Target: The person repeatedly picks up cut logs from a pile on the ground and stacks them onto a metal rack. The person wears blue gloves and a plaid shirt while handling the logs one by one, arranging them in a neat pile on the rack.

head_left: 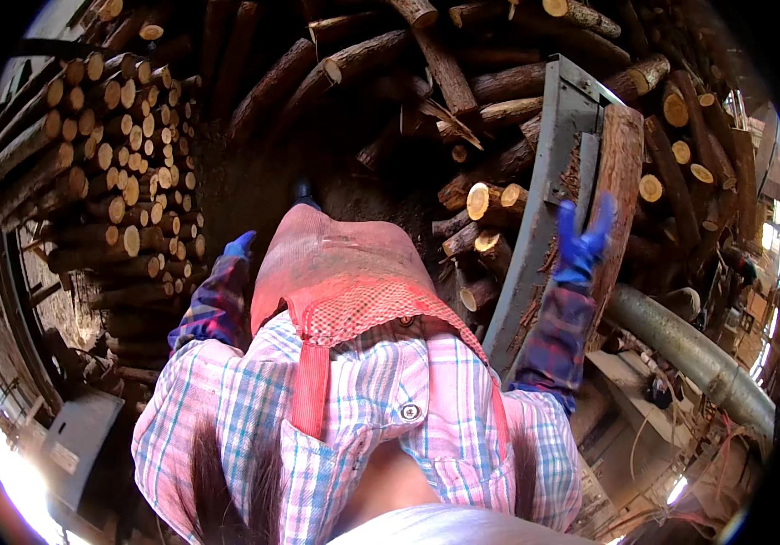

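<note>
Brown log (624, 163), at the right of the scene, lying lengthwise along the right side of a grey metal trough (532, 227), its one end toward the far side and its length running back toward you. From left to right, note first the tall stack of cut logs (130, 189), whose round, pale end faces are turned toward the middle of the scene. Nearer to you on that side stands a grey panel (85, 445). Your left hand (240, 243), in a blue glove below a dark plaid sleeve (213, 300), hangs beside your red apron (344, 259), well apart from the log; its fingers are too little shown to tell whether they are bent or straight. Beyond the apron, the tip of a dark boot (304, 193) shows on the floor. Farther off, loose logs (444, 73) lie crosswise in a heap that reaches the trough's left side. Scraps of bark (571, 177) lie within the trough. Your right hand (585, 241), likewise gloved in blue, is open with fingers spread, over the log's left edge; whether it presses on the bark cannot be told. Rightmost and near, a thick metal pipe (694, 350) slants past the log.
</note>
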A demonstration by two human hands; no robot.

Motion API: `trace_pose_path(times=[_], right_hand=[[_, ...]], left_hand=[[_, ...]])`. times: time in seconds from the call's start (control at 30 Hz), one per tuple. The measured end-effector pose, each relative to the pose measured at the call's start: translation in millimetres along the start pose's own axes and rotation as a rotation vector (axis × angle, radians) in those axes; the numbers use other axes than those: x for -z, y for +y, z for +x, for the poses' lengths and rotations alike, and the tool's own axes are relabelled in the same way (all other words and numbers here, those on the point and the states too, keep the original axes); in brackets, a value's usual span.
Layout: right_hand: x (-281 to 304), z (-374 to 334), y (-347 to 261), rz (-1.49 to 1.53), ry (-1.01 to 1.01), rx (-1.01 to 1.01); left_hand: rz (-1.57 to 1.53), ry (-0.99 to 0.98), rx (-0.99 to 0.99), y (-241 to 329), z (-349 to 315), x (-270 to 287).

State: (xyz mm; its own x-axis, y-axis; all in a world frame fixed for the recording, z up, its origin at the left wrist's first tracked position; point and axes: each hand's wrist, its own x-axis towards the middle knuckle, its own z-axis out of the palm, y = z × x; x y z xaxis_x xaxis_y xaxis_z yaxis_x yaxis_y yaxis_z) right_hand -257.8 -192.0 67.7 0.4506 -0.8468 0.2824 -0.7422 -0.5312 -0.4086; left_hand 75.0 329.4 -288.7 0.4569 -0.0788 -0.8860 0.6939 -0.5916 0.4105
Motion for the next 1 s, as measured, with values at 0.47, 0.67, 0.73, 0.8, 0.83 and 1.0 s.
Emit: trace_pose_path(times=[0.47,0.67,0.73,0.8,0.83,1.0], right_hand=[[-328,12,46,0.894,-0.743,-1.147],[-451,132,168,1.007,0.026,-1.212],[-484,148,191,0.720,-0.062,-1.062],[-508,131,201,0.226,-0.199,-0.907],[-515,109,203,-0.035,-0.324,-0.805],[-554,13,230,0.005,-0.427,-0.956]], left_hand=[[-0.218,-0.253,0.053,228,48,-114],[-0.284,-0.302,0.355,143,99,-102],[-0.148,-0.146,0.416,120,107,-95],[-0.039,-0.012,0.449,104,111,-101],[-0.074,0.018,0.505,101,113,-109],[-0.097,-0.123,0.524,127,116,-192]])
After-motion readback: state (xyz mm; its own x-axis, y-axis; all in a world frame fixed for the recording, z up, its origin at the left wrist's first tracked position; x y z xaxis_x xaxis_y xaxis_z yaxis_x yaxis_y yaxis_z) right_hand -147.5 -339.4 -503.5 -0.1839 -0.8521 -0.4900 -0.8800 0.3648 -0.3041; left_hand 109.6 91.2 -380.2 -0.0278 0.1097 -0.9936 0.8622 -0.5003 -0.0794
